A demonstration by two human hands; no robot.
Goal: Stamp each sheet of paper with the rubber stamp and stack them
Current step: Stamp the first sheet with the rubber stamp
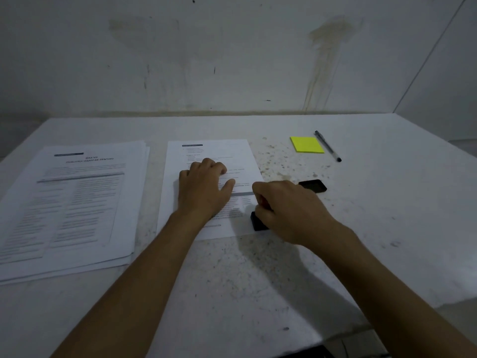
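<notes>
A single printed sheet lies in the middle of the white table. My left hand rests flat on it, fingers spread, pressing it down. My right hand is closed around a black rubber stamp, whose base sits on the sheet's lower right corner. A stack of several printed sheets lies to the left, a little fanned out. A black stamp lid or ink pad sits just right of the sheet, behind my right hand.
A yellow sticky-note pad and a black pen lie at the back right. The table is speckled with stains and meets a stained wall behind. Its right edge drops off near the lower right.
</notes>
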